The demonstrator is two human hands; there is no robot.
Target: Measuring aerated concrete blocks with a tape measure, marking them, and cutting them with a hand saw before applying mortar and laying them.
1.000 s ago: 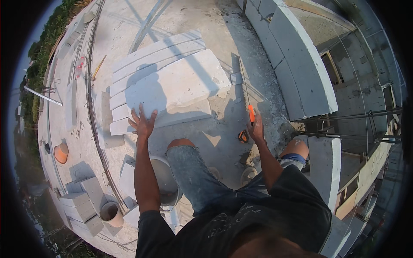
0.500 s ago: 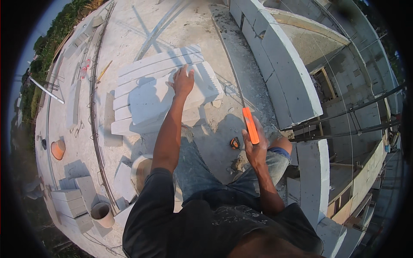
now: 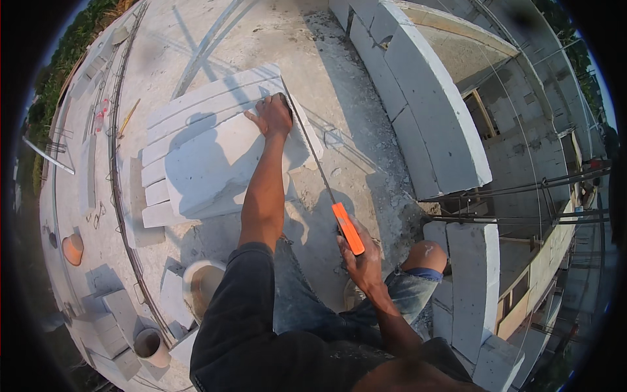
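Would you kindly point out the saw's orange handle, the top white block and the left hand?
Orange handle (image 3: pixel 348 228): head view, middle of its side.
Top white block (image 3: pixel 230 157): head view, its upper face.
Left hand (image 3: pixel 274 117): head view, back of the hand.

Passing room over floor (image 3: pixel 359 147) btwn block stack (image 3: pixel 219 153) and wall (image 3: pixel 434 114), upper ctr, wall in way upper R, saw (image 3: pixel 348 228) slanting across ctr, bucket (image 3: pixel 203 268) blocking lower L, rebar (image 3: pixel 116 189) along L side
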